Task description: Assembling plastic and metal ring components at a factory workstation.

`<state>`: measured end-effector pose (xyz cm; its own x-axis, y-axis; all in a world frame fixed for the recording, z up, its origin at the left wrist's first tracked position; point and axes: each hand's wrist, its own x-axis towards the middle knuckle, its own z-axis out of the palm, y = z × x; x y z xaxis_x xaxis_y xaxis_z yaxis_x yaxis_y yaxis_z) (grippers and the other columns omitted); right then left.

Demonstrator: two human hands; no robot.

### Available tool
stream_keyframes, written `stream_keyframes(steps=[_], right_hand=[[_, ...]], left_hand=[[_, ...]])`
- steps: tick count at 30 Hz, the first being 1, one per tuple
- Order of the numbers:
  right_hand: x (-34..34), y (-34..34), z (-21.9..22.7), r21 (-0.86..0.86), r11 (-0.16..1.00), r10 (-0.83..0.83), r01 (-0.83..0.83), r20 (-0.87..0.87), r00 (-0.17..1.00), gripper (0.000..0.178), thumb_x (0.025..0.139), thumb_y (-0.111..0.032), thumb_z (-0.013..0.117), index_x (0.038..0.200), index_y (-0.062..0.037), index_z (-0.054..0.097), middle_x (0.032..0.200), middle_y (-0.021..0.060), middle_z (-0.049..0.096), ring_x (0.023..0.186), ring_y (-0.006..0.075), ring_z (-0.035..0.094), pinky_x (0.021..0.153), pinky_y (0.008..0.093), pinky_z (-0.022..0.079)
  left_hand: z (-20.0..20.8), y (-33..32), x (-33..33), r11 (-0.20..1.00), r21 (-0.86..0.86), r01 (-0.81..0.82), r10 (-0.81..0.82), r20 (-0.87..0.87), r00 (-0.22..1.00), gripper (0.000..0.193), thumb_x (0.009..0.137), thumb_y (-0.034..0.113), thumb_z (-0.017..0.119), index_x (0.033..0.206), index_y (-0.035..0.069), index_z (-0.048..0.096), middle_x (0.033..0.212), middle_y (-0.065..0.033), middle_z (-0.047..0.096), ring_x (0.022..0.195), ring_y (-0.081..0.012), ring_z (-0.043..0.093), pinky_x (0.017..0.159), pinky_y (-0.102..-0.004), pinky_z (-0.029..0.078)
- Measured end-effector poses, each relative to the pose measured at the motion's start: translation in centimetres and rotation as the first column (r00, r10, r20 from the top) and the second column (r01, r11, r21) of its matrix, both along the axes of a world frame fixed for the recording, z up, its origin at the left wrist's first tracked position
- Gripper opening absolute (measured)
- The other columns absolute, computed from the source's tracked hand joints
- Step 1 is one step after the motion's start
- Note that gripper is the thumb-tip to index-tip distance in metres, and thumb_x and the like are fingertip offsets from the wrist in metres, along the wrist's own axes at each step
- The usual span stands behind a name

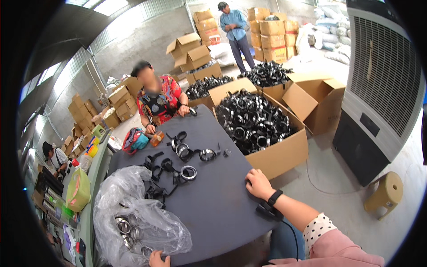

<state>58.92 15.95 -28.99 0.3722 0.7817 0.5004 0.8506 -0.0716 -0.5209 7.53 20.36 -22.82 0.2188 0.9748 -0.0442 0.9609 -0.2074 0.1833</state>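
Note:
My left hand (pixel 159 260) comes in at the lower edge, by the table's near edge and beside a clear plastic bag (pixel 140 220). Its fingers look apart and empty; the rest is cut off. Shiny metal rings (pixel 125 226) show through the bag. My right hand (pixel 259 184) rests on the right edge of the dark table (pixel 222 200), its fingers curled in; whatever they may hold is hidden. Below that wrist sits a black device (pixel 268 212) with a cable. Black straps with metal rings (pixel 188 173) lie loose across the table's middle.
Across the table a person in a red patterned shirt (pixel 167 95) handles a ring part (pixel 192 111). A cardboard box (pixel 280 153) full of black parts stands at right. Beyond are an air cooler (pixel 378 80) and a tan stool (pixel 384 193). A green bench (pixel 95 187) runs left.

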Motion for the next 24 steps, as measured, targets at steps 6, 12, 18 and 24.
stream_keyframes(steps=[6, 12, 18, 24], right_hand=[[1.4, 1.0, 1.0, 0.011, 1.000, -0.011, 0.014, -0.227, 0.974, 0.010, 0.080, -0.011, 0.061, 0.082, -0.0022, 0.065, 0.096, 0.0109, 0.060, 0.097, 0.0278, 0.055, 0.084, 0.0368, 0.047], [1.2, 0.2, 8.6, 0.345, 0.936, 0.317, 0.073, -0.734, -0.600, 0.020, 0.092, -0.021, 0.056, 0.099, -0.0029, 0.061, 0.082, 0.0050, 0.058, 0.079, 0.0186, 0.055, 0.072, 0.0295, 0.048], [-0.1, -0.4, 13.4, 0.567, 0.729, 0.650, 0.384, -0.398, -0.647, 0.026, 0.095, -0.027, 0.053, 0.094, -0.0024, 0.059, 0.080, 0.0058, 0.056, 0.074, 0.0185, 0.051, 0.065, 0.0298, 0.045], [-3.0, 0.1, 17.4, 0.601, 0.705, 0.645, 0.377, -0.322, -0.693, 0.027, 0.097, -0.030, 0.049, 0.094, -0.0036, 0.056, 0.078, 0.0047, 0.054, 0.070, 0.0177, 0.049, 0.063, 0.0287, 0.042]], left_hand=[[-1.9, 0.2, -0.7, 0.988, 0.152, 0.038, -0.035, -0.021, 0.999, 0.050, 0.084, 0.035, 0.066, 0.125, 0.009, 0.058, 0.122, -0.0242, 0.057, 0.115, -0.0407, 0.052, 0.100, -0.0472, 0.040], [-1.5, -0.3, -1.4, 0.990, 0.108, 0.087, -0.092, 0.045, 0.995, 0.046, 0.084, 0.027, 0.068, 0.124, 0.007, 0.058, 0.121, -0.0231, 0.058, 0.114, -0.0405, 0.053, 0.098, -0.0458, 0.042], [-0.7, -0.4, -0.5, 0.994, 0.084, 0.064, -0.069, 0.052, 0.996, 0.042, 0.083, 0.025, 0.068, 0.119, 0.004, 0.060, 0.118, -0.0239, 0.059, 0.111, -0.0414, 0.054, 0.097, -0.0469, 0.042], [-0.6, 0.4, -1.3, 0.965, 0.253, 0.072, -0.090, 0.061, 0.994, 0.040, 0.083, 0.023, 0.068, 0.115, 0.001, 0.060, 0.115, -0.0240, 0.059, 0.111, -0.0412, 0.053, 0.098, -0.0468, 0.041]])
